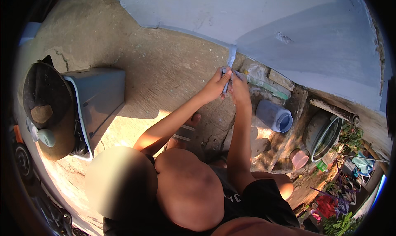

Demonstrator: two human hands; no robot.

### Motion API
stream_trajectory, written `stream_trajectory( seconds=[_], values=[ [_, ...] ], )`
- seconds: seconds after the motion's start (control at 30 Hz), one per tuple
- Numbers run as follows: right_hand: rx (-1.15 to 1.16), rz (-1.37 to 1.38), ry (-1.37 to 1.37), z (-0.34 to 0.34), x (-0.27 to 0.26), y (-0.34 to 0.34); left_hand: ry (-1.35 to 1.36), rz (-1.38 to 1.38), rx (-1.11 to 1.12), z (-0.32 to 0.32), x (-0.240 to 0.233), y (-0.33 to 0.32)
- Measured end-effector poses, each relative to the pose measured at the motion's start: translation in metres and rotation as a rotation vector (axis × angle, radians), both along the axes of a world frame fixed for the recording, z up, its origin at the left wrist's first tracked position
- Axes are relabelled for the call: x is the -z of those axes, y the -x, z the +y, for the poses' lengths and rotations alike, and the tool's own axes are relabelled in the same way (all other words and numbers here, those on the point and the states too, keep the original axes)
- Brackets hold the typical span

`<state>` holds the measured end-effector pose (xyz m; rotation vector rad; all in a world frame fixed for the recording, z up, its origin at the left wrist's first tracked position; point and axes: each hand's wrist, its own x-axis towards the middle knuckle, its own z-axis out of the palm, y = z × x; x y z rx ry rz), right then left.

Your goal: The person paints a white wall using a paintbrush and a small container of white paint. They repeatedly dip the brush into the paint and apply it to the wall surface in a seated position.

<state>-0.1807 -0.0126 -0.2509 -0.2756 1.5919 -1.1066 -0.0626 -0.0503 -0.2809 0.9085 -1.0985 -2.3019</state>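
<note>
In the upper middle of the view, both my hands grip one slim light-blue piece (231,56). It is coated in much the same colour as the wall, and the picture does not settle what it is. Its far end meets or overlaps the foot of the painted wall (198,10), and its near end shows below my fingers. My left hand (219,82) holds it from the left, thumb on top. My right hand (240,85) closes on it from the right, touching the left one. Bluish smears mark the fingers. An open blue-tinted plastic jar (272,115) lies tilted right of my right forearm.
A blue-grey plastic bin (100,93) stands left, a dark cap (48,109) by its rim. A green-edged slab (269,87) lies along the wall. Rightward are a round tub (324,138), a pink cup (299,158), a pipe (334,110) and plants. The concrete floor (148,69) is cracked.
</note>
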Motion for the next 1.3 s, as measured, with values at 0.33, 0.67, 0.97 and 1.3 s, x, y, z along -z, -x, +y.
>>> stream_trajectory(
  seconds=[0.33, 0.67, 0.97, 1.3],
  values=[
    [0.008, 0.126, 0.1, 0.001, -0.089, -0.014, 0.101, 0.073, -0.018, -0.002, -0.085, -0.007],
    [0.067, 0.382, 0.087, 0.007, -0.172, -0.028, 0.216, 0.104, -0.011, -0.001, -0.166, -0.014],
    [0.184, 0.43, 0.236, 0.008, -0.223, -0.031, 0.332, 0.205, -0.038, -0.004, -0.218, -0.014],
    [0.231, 0.568, 0.335, 0.009, -0.258, -0.032, 0.486, 0.301, -0.103, -0.006, -0.255, -0.013]
  ],
)
